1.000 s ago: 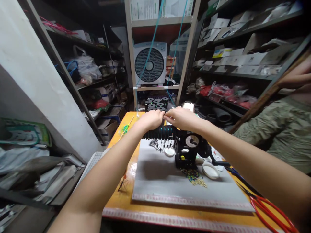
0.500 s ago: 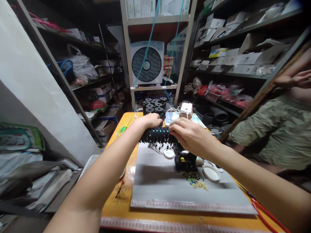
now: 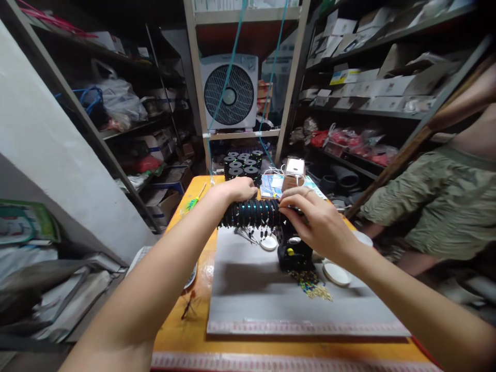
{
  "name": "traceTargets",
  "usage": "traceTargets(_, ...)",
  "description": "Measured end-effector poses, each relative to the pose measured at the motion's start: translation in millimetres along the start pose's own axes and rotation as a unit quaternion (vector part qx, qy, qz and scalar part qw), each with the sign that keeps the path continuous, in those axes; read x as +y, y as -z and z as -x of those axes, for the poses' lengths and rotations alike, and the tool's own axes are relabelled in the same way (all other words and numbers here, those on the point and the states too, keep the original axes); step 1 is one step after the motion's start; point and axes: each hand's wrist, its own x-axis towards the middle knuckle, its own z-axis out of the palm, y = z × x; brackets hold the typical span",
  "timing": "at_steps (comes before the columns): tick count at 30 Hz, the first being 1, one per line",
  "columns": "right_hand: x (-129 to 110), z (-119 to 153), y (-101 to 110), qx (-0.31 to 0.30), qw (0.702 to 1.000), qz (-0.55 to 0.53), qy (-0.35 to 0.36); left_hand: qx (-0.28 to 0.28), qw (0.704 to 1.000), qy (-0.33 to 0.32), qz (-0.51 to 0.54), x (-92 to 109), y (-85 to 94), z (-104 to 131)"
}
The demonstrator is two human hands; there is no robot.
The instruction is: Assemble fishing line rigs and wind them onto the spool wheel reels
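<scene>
Sideways along the black banded roll, your right grip had shifted away from your left grip since half a second earlier, widening the gap between them, while the left one had stayed close to the far side of the roll. The roll lay just below both grips, its bands packed side by side, with beaded ends hanging under it toward you. Your right finger and thumb were drawn close together at the roll's right end, though this view did not tell whether a thin cord was caught between them; your left fingers were curled, their tips partly hidden, so whether they were clamped on anything could not be told either. Handling the bands well seemed to call for a light, even touch: the left grip steadying its side while the right one worked slowly, low along the roll, so that neighbouring bands were not dragged out of line. Below the right grip stood a black base, with loose beads heaped just in front and a white dish beside them, on the grey board on the table; a dropped wrist might have scattered those beads.
</scene>
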Motion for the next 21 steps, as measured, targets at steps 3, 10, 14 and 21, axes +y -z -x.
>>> traceTargets(3,-3,5,-2,0.002,1.0,-0.001,0.03,-0.002,1.0,-0.001,-0.004,-1,-0.7,-1)
traceTargets(10,-11,6,-12,-0.047,0.998,0.014,-0.039,0.062,0.997,-0.038,-0.022,-5,-0.7,-6)
traceTargets(14,-8,-3,-24,-0.059,0.995,0.031,-0.074,0.214,0.972,-0.096,-0.012,1,8.9,6)
traceTargets(21,2,-19,-23,-0.097,0.987,0.035,-0.12,0.292,0.931,-0.22,-0.007,18,-11.0,65)
